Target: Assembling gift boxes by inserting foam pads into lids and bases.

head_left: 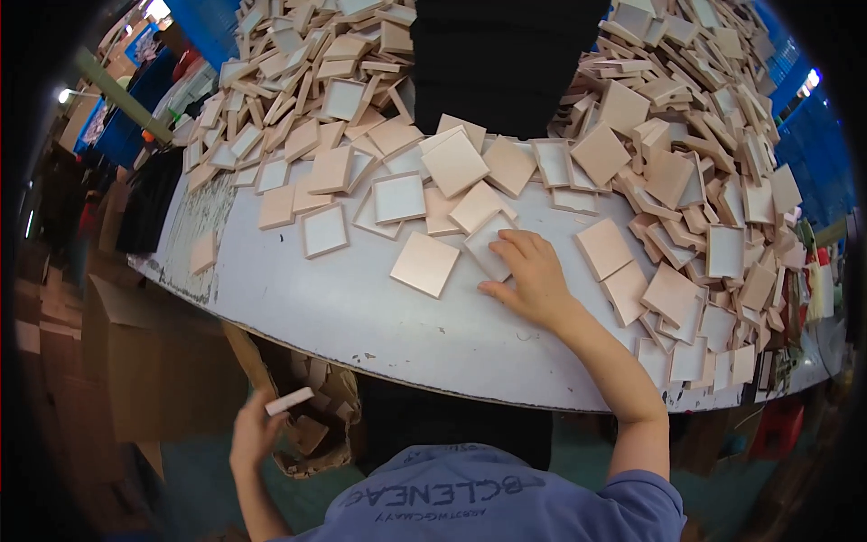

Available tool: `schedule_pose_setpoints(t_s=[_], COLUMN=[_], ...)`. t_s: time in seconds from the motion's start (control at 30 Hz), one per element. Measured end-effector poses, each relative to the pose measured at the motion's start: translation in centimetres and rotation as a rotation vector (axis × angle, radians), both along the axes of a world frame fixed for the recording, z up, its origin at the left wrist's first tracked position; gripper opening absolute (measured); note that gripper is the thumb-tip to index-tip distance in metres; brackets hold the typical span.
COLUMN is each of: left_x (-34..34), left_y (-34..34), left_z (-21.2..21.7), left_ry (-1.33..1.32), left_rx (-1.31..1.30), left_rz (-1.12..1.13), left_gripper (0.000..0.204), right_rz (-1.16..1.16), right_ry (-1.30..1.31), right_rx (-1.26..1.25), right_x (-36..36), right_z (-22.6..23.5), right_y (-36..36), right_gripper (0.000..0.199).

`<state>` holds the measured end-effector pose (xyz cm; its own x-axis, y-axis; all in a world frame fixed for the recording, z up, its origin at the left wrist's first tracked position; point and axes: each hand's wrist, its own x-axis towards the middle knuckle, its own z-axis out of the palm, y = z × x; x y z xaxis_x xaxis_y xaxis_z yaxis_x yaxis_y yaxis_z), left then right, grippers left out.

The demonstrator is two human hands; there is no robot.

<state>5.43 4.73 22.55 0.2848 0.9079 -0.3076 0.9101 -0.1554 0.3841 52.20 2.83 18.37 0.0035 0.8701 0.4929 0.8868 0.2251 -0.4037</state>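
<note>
My right hand [533, 275] reaches over the table, thumb and fingers curled at the right side of a shallow square box half [484, 251]. Its pale inside faces up. Just left of it lies another box half [424, 265], its smooth pinkish-beige face upward. Down at the left, below the table edge, my left hand [251, 429] is closed on a similar box half [289, 402], seen edge-on. That hand is slightly blurred, and some of its fingers are hidden.
Large heaps of box halves cover the far left [298, 63] and right [695, 135] of the white table [352, 307]. Beneath its front edge stands an open carton [348, 447] with box halves inside. A big brown carton [163, 361] is at the left.
</note>
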Motion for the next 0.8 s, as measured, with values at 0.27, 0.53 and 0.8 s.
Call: schedule_pose_setpoints(t_s=[0.27,0.53,0.8], left_x=[17.2,26.5,26.1], left_y=[7.0,12.3,13.0], left_z=[0.4,-1.7,-2.5], left_ry=[-0.237,0.021,-0.122], left_rx=[0.39,0.347,0.456], left_rz=[-0.792,-1.189,-1.193], left_gripper=[0.072,0.076,0.075], right_rz=[0.009,0.021,-0.085], right_ry=[-0.126,-0.137,-0.423], right_rx=[-0.046,-0.086,0.238], right_x=[0.5,4.2,7.7], right_z=[-1.3,3.1,9.7], right_y=[0.9,-1.4,7.4], right_gripper=[0.018,0.025,0.057])
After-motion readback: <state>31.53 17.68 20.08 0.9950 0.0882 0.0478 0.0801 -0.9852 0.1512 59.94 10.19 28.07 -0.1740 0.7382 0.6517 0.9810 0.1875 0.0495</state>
